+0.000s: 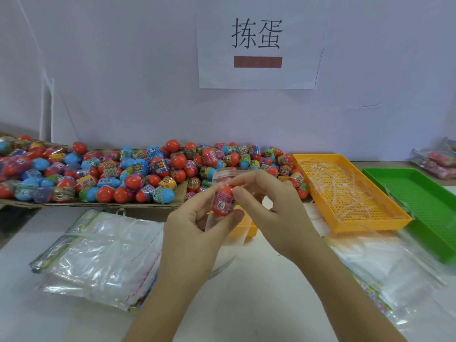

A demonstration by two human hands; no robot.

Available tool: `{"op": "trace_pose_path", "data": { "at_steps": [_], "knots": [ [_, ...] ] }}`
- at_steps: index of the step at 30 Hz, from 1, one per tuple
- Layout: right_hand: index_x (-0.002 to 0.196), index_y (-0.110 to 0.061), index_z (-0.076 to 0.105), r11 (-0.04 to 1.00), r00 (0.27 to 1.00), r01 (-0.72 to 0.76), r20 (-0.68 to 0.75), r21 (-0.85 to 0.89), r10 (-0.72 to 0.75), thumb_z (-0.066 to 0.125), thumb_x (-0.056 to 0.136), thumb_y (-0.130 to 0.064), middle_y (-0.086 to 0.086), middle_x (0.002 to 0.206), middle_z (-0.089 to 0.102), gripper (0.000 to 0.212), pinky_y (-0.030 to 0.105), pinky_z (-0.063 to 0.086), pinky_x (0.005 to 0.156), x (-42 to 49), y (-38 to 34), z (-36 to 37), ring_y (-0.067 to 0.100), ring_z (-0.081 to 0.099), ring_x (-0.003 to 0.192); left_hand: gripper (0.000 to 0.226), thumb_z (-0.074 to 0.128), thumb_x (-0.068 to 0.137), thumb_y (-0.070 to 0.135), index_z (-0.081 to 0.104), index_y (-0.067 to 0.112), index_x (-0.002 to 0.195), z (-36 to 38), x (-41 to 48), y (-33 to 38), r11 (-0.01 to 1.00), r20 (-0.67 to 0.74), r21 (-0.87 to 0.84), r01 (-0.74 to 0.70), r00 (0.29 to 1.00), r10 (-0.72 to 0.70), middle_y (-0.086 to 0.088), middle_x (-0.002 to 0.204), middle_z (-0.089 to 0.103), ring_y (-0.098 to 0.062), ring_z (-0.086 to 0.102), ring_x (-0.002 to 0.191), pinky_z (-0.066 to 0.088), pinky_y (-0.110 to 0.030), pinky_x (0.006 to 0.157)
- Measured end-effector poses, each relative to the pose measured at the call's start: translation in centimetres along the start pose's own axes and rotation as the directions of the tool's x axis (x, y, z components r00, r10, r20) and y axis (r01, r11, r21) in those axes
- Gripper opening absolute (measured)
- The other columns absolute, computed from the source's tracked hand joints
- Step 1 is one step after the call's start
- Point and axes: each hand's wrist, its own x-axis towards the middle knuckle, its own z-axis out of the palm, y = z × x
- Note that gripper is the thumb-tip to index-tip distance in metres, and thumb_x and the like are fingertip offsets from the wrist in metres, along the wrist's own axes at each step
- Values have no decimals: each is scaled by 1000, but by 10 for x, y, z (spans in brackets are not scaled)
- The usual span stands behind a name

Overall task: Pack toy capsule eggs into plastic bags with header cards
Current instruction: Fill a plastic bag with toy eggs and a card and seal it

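Note:
A red capsule egg (223, 199) with a pink "6+" label sits inside a small clear plastic bag (225, 175), held up over the table's middle. My left hand (195, 225) grips the egg through the bag from below. My right hand (266, 201) pinches the bag's top flap just above the egg. A large heap of red and blue capsule eggs (148, 172) lies on flattened cardboard (111, 206) behind. A stack of clear bags with header cards (98, 255) lies at the left.
A yellow perforated tray (345, 193) holding thin plastic strips stands at the right, with a green tray (424, 208) beside it. More clear bags (394, 267) lie at the lower right. Packed bags (441, 156) rest at the far right. A paper sign (256, 45) hangs on the wall.

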Motion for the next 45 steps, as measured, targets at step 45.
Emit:
{"op": "trace_pose_path", "data": {
  "at_steps": [45],
  "knots": [
    [104,-13,70,828,869,-417,432,374,243,80,72,-14,6,98,74,33,36,59,81,5,4,-5,23,72,89,17,68,67,22,80,14,76,-8,10,2,849,15,-421,320,938,-346,-13,85,76,-18,73,70,57,-28,56]
  ]
}}
